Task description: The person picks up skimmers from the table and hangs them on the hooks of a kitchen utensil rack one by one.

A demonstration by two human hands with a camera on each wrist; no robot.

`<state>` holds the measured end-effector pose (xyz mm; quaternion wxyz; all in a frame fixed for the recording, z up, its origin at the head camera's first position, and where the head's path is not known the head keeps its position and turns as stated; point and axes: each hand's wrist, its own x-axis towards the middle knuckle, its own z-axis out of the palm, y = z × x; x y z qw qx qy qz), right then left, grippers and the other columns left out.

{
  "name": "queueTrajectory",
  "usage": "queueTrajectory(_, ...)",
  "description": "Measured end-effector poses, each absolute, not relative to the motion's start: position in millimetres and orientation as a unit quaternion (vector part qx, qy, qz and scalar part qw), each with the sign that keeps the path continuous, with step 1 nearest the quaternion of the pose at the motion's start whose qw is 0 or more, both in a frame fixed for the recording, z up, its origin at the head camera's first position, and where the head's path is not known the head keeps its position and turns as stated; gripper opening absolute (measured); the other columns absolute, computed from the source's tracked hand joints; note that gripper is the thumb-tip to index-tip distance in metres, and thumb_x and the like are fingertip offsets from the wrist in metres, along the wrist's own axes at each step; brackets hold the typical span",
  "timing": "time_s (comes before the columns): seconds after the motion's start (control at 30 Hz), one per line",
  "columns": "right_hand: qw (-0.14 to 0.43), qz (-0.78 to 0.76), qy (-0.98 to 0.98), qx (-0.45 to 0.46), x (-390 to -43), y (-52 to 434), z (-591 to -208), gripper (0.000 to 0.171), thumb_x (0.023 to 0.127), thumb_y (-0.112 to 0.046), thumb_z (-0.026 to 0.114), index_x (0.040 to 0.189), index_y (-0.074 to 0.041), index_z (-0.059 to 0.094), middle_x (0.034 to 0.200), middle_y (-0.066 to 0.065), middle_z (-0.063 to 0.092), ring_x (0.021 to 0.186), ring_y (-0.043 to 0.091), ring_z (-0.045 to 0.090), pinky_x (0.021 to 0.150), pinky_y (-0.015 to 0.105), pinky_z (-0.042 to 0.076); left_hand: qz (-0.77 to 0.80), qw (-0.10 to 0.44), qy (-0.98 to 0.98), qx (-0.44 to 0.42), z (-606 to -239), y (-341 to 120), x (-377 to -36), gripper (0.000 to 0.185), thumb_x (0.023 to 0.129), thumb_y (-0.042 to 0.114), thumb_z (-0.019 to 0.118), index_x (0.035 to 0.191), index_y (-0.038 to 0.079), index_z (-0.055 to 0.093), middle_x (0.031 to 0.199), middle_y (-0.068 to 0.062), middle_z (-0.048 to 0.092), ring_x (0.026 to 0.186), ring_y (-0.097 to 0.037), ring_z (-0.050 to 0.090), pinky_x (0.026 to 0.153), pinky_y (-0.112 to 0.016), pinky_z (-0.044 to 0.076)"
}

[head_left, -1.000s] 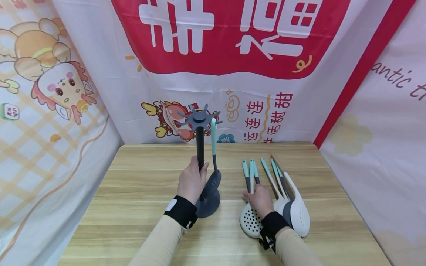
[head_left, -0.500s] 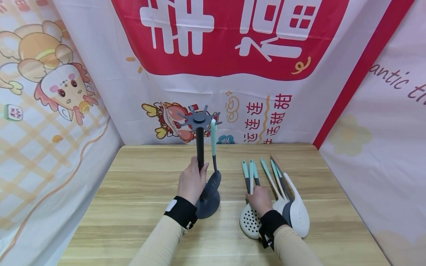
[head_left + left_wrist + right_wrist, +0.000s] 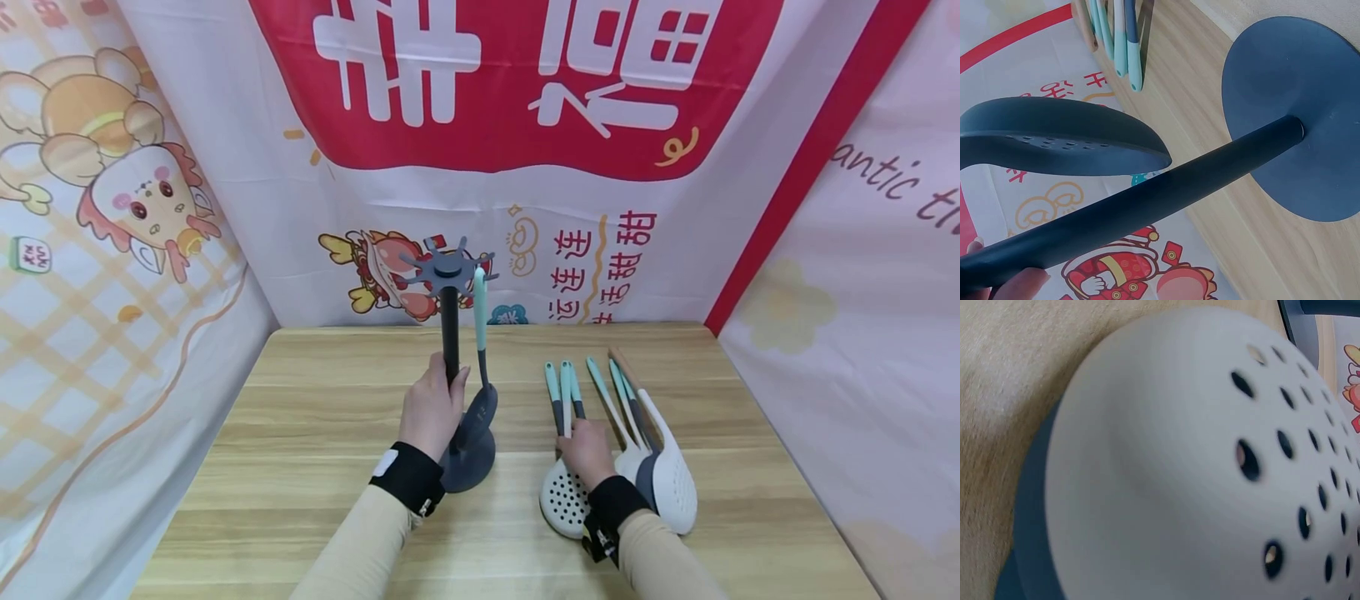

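Note:
My left hand [image 3: 432, 407] grips the black pole of a dark utensil stand [image 3: 449, 325] with a hooked top and round base. From a hook hangs a dark slotted spoon [image 3: 477, 414] with a mint handle. The left wrist view shows the pole, the base [image 3: 1297, 119] and holes in the spoon's bowl [image 3: 1066, 134]. My right hand [image 3: 587, 452] holds the shaft of a white skimmer [image 3: 563, 502] lying on the table; its fingertips are partly hidden. In the right wrist view the white skimmer bowl [image 3: 1147, 456] covers most of a dark utensil [image 3: 1032, 512].
Several utensils lie right of my right hand, among them a white slotted turner [image 3: 675, 487] and a white one with a mint handle [image 3: 611, 400]. The wooden table [image 3: 315, 400] ends at a printed cloth backdrop [image 3: 675, 250], with cloth at both sides.

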<state>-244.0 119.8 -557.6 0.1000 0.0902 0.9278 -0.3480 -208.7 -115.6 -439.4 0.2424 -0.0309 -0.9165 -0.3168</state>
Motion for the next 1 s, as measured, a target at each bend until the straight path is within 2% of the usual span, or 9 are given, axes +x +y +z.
queueTrajectory(0.17,0.089,-0.35,0.928,0.092,-243.6,122.4,-557.5,0.029,0.092,-0.013,0.064,0.114,0.006,0.067,0.094,0.015,0.061,0.07,0.018,0.059,0.056,0.026,0.047,-0.316,0.245,-0.916,-0.035,-440.1,-115.9,-209.1,0.024,0.101,0.025,0.059,0.104,0.002,0.052,0.071,-0.009,0.062,0.057,-0.024,0.063,0.052,-0.035,0.054)
queueTrajectory(0.43,0.068,-0.364,0.925,0.082,-241.3,131.4,-553.8,0.041,0.093,-0.014,0.057,0.126,0.01,0.06,0.116,0.027,0.065,0.096,0.031,0.064,0.081,0.042,0.053,-0.313,0.224,-0.922,-0.046,-440.1,-118.4,-207.7,0.021,0.102,0.023,0.056,0.107,0.004,0.051,0.068,-0.007,0.059,0.05,-0.02,0.056,0.045,-0.027,0.043)
queueTrajectory(0.5,0.07,-0.374,0.921,0.084,-239.1,133.2,-550.1,0.043,0.093,-0.015,0.056,0.128,0.009,0.059,0.12,0.027,0.063,0.102,0.032,0.063,0.085,0.044,0.053,-0.318,0.21,-0.923,-0.053,-440.0,-119.6,-207.3,0.02,0.103,0.024,0.054,0.11,0.005,0.05,0.071,-0.006,0.06,0.051,-0.018,0.054,0.045,-0.026,0.041)
queueTrajectory(0.53,0.071,-0.38,0.918,0.085,-237.9,134.0,-548.3,0.041,0.094,-0.016,0.055,0.127,0.008,0.06,0.117,0.026,0.065,0.099,0.031,0.063,0.082,0.042,0.052,-0.322,0.203,-0.923,-0.058,-440.2,-120.2,-207.2,0.019,0.103,0.023,0.053,0.111,0.006,0.051,0.074,-0.007,0.062,0.053,-0.018,0.054,0.046,-0.027,0.041)
queueTrajectory(0.63,0.072,-0.404,0.907,0.093,-233.3,135.0,-540.2,0.037,0.095,-0.017,0.055,0.122,0.005,0.064,0.1,0.019,0.068,0.087,0.027,0.063,0.071,0.033,0.05,-0.333,0.184,-0.922,-0.069,-440.5,-121.9,-206.5,0.017,0.104,0.02,0.052,0.117,0.009,0.051,0.09,-0.007,0.07,0.062,-0.019,0.061,0.053,-0.03,0.049)
queueTrajectory(0.73,0.065,-0.429,0.896,0.096,-230.4,135.3,-532.2,0.035,0.095,-0.018,0.055,0.121,0.003,0.066,0.086,0.01,0.065,0.076,0.019,0.058,0.061,0.025,0.043,-0.347,0.167,-0.92,-0.077,-440.1,-123.8,-205.6,0.016,0.104,0.017,0.051,0.119,0.011,0.051,0.105,-0.009,0.072,0.076,-0.024,0.067,0.063,-0.037,0.055)
queueTrajectory(0.87,0.056,-0.45,0.887,0.089,-226.8,135.0,-518.4,0.041,0.096,-0.02,0.053,0.129,0.003,0.061,0.095,0.013,0.068,0.08,0.02,0.06,0.063,0.025,0.045,-0.373,0.148,-0.912,-0.088,-439.1,-126.4,-204.8,0.016,0.105,0.013,0.049,0.12,0.009,0.05,0.112,-0.012,0.07,0.093,-0.029,0.07,0.077,-0.045,0.058)
queueTrajectory(1.0,0.055,-0.475,0.874,0.085,-223.3,133.2,-500.9,0.045,0.099,-0.023,0.052,0.136,0.003,0.055,0.107,0.018,0.066,0.087,0.023,0.059,0.067,0.025,0.044,-0.413,0.12,-0.897,-0.098,-438.1,-128.0,-205.1,0.02,0.105,0.008,0.044,0.126,0.007,0.047,0.123,-0.014,0.065,0.113,-0.031,0.066,0.095,-0.049,0.054)
